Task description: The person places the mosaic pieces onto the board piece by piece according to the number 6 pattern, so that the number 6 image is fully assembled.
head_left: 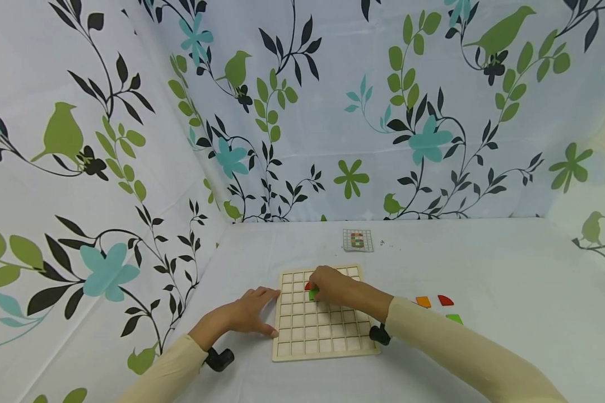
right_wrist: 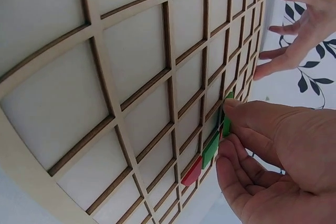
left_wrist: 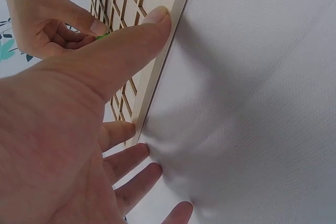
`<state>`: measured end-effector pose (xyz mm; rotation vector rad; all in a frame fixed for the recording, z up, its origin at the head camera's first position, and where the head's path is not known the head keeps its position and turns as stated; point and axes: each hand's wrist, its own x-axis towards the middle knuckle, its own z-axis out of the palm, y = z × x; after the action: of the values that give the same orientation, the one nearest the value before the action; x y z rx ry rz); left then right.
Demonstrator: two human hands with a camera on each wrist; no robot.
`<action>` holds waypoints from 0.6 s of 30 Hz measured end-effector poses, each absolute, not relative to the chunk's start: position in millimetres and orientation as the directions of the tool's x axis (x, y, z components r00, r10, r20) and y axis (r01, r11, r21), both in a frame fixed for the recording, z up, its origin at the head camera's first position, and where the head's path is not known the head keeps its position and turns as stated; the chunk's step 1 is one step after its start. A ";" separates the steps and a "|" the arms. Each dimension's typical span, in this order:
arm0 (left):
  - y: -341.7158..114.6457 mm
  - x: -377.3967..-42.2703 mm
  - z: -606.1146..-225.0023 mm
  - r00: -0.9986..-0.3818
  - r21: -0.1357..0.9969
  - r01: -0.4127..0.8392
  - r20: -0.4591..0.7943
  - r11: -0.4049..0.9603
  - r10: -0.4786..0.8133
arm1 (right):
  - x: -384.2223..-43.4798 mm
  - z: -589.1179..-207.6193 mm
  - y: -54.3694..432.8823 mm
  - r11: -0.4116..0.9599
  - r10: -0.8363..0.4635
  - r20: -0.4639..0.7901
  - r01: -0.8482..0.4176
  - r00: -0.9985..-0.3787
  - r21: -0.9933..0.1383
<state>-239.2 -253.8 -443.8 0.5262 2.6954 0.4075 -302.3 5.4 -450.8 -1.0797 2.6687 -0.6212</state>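
A wooden grid board [head_left: 302, 334] with square cells lies on the white table. My left hand [head_left: 254, 310] rests at its left edge, fingers spread. The left thumb [left_wrist: 160, 19] touches the frame in the left wrist view. Over the board's upper part, my right hand [head_left: 327, 285] pinches a small green tile [right_wrist: 227, 116] between thumb and fingers, held on edge close to the cells. Beside it, another green tile [right_wrist: 210, 150] and a red tile [right_wrist: 192, 172] with a curved edge lie in cells. My right fingers hide part of the pinched tile.
A small printed grid card [head_left: 365, 246] with a coloured pattern lies behind the board. To the right, near my right sleeve, are an orange square tile [head_left: 423, 302], a red quarter-round tile [head_left: 446, 300] and a green tile [head_left: 455, 318]. Patterned cloth [head_left: 302, 140] hangs behind.
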 end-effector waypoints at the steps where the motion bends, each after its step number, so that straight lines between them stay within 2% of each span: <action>1: -253.9 -239.7 -444.0 -0.864 0.343 0.306 -0.291 0.888 0.411 | -302.1 -450.8 5.1 0.649 -0.697 -0.026 -0.615 -0.717 -0.448; 18: -255.8 -240.1 -443.5 -0.860 0.363 0.300 -0.297 0.882 0.415 | -302.6 -453.2 -3.6 0.615 -0.728 -0.002 -0.652 -0.685 -0.442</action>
<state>-240.1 -255.8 -443.5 0.5285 2.6807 0.4329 -302.6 -3.6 -453.2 -1.1471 2.6569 -0.6185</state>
